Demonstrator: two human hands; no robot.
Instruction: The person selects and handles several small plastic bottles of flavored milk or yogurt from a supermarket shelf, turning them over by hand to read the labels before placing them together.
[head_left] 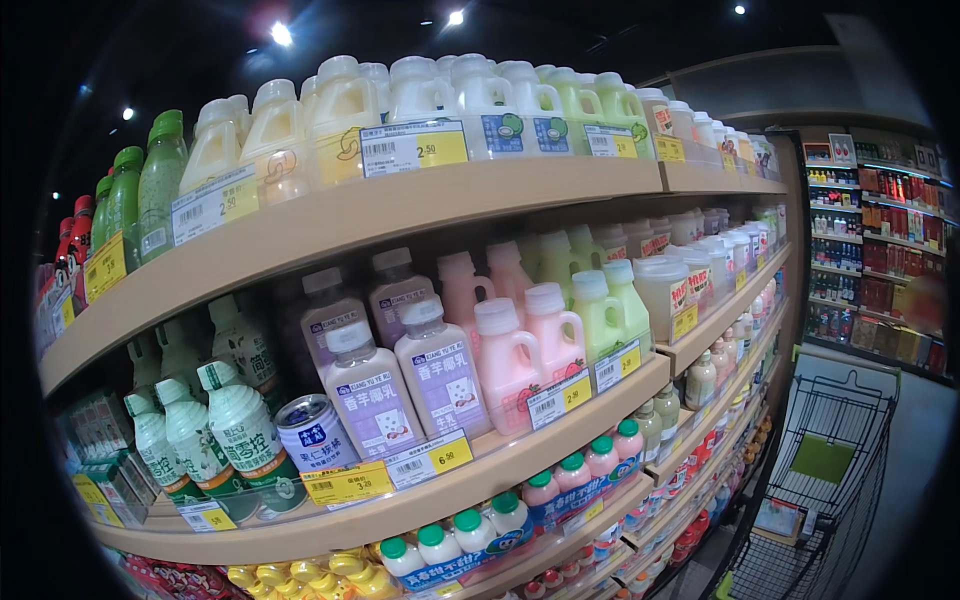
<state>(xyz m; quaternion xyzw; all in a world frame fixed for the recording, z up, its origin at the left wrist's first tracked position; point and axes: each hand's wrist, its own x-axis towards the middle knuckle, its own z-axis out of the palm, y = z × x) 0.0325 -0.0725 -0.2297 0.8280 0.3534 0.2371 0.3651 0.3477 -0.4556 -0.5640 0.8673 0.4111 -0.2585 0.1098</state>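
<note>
Neither of my hands shows in the head view. In front of me stands a beige store shelf [520, 185] stocked with drinks. Its middle level holds purple-labelled bottles [374, 402] with grey-white caps. Pink handled jugs [505, 368] and light green handled jugs [594, 318] stand to their right. Left of the purple bottles is a blue and white can [318, 436], beside several white and green bottles [236, 430]. On the upper level are cream-coloured jugs [345, 108], with green bottles [163, 185] at the left.
A black wire shopping cart [822, 440] with a green panel stands at the right, a box [778, 520] inside it. Farther back, lit shelves [905, 235] hold bottles and boxes. Below are packs of green-capped bottles [468, 530]. Yellow price tags [430, 462] line the shelf edges.
</note>
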